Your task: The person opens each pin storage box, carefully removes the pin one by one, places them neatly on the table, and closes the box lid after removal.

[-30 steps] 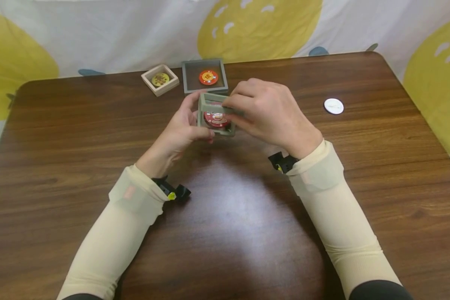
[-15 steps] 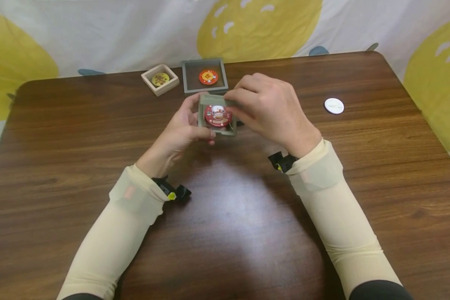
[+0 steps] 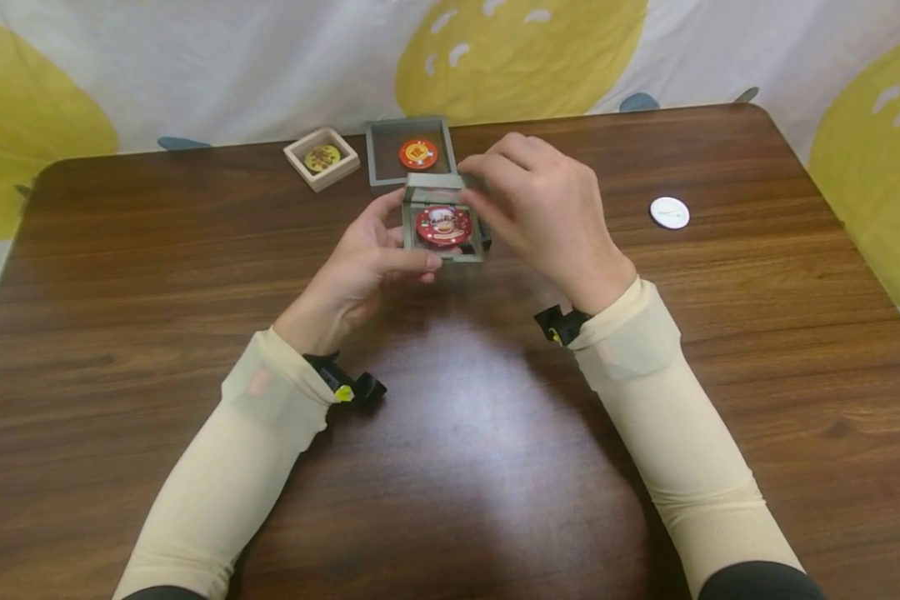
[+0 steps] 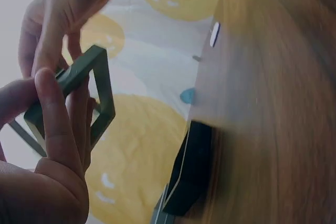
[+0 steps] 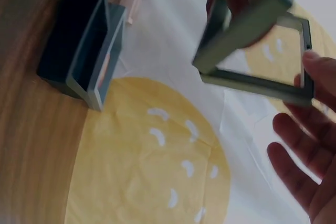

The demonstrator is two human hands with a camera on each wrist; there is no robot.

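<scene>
The left hand (image 3: 367, 267) grips the green case (image 5: 241, 38) above the table (image 3: 270, 467); the red badge (image 3: 444, 227) shows inside it; the right hand (image 3: 551, 200) pinches the rim of its tilted lid (image 5: 252, 84); best to hold the case level and swing the lid slowly; just beyond, the grey box (image 3: 371, 158) could catch a knuckle; the pale box (image 3: 337, 176) sits far left, the white disc (image 3: 669, 212) far right, well apart.
</scene>
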